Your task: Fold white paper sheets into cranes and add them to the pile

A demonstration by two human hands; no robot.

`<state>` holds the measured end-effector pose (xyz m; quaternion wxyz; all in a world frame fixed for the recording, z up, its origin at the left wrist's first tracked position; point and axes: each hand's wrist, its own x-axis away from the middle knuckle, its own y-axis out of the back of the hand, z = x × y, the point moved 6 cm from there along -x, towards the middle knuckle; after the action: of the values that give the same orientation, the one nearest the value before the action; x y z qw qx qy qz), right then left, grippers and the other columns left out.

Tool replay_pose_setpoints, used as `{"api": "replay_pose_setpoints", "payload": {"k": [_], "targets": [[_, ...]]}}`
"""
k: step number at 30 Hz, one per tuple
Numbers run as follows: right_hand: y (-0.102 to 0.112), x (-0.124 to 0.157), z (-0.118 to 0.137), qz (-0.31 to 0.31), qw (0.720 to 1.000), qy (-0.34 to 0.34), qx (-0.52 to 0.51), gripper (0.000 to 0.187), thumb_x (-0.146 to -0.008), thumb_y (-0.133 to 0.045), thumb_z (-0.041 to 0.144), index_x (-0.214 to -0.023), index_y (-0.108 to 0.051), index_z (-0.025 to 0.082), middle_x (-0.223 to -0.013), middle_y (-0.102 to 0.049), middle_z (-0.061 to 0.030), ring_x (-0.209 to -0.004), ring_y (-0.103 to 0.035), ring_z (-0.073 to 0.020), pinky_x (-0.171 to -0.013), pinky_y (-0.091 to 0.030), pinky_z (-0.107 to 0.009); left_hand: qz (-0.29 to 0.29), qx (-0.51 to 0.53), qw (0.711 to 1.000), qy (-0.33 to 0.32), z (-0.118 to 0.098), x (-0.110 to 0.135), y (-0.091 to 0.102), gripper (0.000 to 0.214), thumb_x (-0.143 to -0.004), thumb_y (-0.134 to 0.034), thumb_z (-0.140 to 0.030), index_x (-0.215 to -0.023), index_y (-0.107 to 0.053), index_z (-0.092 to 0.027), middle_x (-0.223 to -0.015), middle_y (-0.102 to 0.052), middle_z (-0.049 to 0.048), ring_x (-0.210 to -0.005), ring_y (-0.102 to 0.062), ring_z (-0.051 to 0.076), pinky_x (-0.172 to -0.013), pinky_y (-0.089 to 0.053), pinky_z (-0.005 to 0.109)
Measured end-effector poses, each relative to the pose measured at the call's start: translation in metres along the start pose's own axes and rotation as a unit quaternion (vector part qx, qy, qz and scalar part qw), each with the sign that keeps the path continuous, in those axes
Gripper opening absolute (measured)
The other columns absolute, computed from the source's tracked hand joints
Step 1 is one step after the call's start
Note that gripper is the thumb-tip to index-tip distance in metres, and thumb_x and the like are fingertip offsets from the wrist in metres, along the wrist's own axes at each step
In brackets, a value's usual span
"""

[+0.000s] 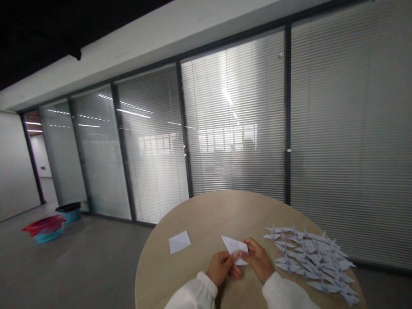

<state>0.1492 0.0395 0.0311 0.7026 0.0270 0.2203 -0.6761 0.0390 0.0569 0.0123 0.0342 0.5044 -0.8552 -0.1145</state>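
A partly folded sheet of white paper (235, 246), with a pointed corner toward the upper left, is held between both hands above the table. My left hand (221, 267) pinches its lower left edge, fingers curled beneath. From the other side, my right hand (258, 259) grips the right edge, its thumb lying across the paper near the left thumb. The fingers hide part of the lower folds. To the left lies another white paper piece (180, 242), flat with a crease across it. Many folded paper cranes (312, 257) sit in rows to the right of my right hand.
The round wooden table (224, 204) stands close to a glass partition with blinds (234, 128). On the grey floor at left are a blue bin with a red liner (46, 227) and a blue bin with a black liner (69, 212).
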Motion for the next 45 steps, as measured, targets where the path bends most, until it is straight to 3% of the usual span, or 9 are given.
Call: {"api": "replay_pose_setpoints", "payload": {"k": [5,12,21,27,31,37,45], "targets": [[-0.001,-0.001,0.001,0.001,1.0,-0.005,0.005,0.034,-0.055,-0.071,0.037,-0.077,-0.051,0.019,-0.066,-0.064,-0.0003,-0.061,-0.059,-0.0166,-0.057,-0.045,-0.027,-0.033,-0.108,0.992,-0.064,-0.012,0.006,0.008,0.055,-0.075,-0.031,-0.058,-0.055,-0.056,-0.013,-0.041,-0.05,-0.0014,-0.038,-0.043,0.009,-0.047,-0.037,0.021],[-0.005,0.0,0.003,-0.007,1.0,-0.011,0.006,0.036,-0.053,-0.071,0.039,-0.076,-0.052,0.019,-0.069,-0.064,-0.0012,-0.063,-0.059,-0.0182,-0.059,-0.046,-0.028,-0.094,-0.257,0.955,-0.118,-0.026,0.011,0.015,0.054,-0.08,-0.028,-0.052,-0.05,-0.055,-0.016,-0.043,-0.044,-0.003,-0.045,-0.041,0.01,-0.049,-0.031,0.02],[0.0,0.001,0.008,-0.029,0.999,-0.003,0.015,0.035,-0.053,-0.071,0.039,-0.075,-0.053,0.018,-0.069,-0.065,-0.0024,-0.062,-0.059,-0.0188,-0.059,-0.046,-0.029,-0.043,-0.121,0.988,-0.088,-0.018,0.006,0.008,0.045,-0.077,-0.034,-0.052,-0.058,-0.049,-0.015,-0.042,-0.045,-0.004,-0.04,-0.04,0.009,-0.045,-0.033,0.019],[0.001,-0.001,0.003,-0.03,1.0,-0.001,-0.001,0.038,-0.053,-0.071,0.037,-0.08,-0.053,0.018,-0.074,-0.067,-0.0041,-0.064,-0.06,-0.0197,-0.061,-0.046,-0.031,-0.096,-0.202,0.966,-0.125,-0.029,0.011,0.016,0.041,-0.08,-0.034,-0.047,-0.057,-0.048,-0.016,-0.045,-0.043,-0.0039,-0.044,-0.04,0.009,-0.046,-0.03,0.019],[0.001,-0.001,0.004,-0.017,1.0,-0.001,0.004,0.038,-0.054,-0.071,0.037,-0.081,-0.052,0.018,-0.075,-0.067,-0.0045,-0.066,-0.061,-0.02,-0.062,-0.046,-0.031,-0.099,-0.24,0.955,-0.145,-0.034,0.014,0.016,0.042,-0.081,-0.033,-0.044,-0.056,-0.049,-0.016,-0.049,-0.045,-0.0026,-0.049,-0.042,0.01,-0.049,-0.03,0.019],[0.0,0.001,0.008,-0.015,1.0,0.004,0.015,0.038,-0.057,-0.069,0.04,-0.081,-0.052,0.017,-0.076,-0.067,-0.006,-0.066,-0.061,-0.0207,-0.063,-0.046,-0.032,-0.095,-0.162,0.976,-0.113,-0.022,0.007,0.019,0.042,-0.08,-0.033,-0.047,-0.056,-0.048,-0.016,-0.043,-0.041,-0.005,-0.043,-0.039,0.009,-0.047,-0.032,0.019],[-0.003,-0.001,0.002,0.006,0.999,-0.025,0.021,0.035,-0.054,-0.068,0.043,-0.075,-0.056,0.017,-0.074,-0.067,-0.0061,-0.069,-0.061,-0.0221,-0.065,-0.046,-0.033,-0.153,-0.107,0.975,-0.118,-0.02,0.004,0.03,0.04,-0.078,-0.037,-0.047,-0.054,-0.046,-0.016,-0.041,-0.042,-0.0049,-0.04,-0.038,0.008,-0.046,-0.032,0.019]]}}
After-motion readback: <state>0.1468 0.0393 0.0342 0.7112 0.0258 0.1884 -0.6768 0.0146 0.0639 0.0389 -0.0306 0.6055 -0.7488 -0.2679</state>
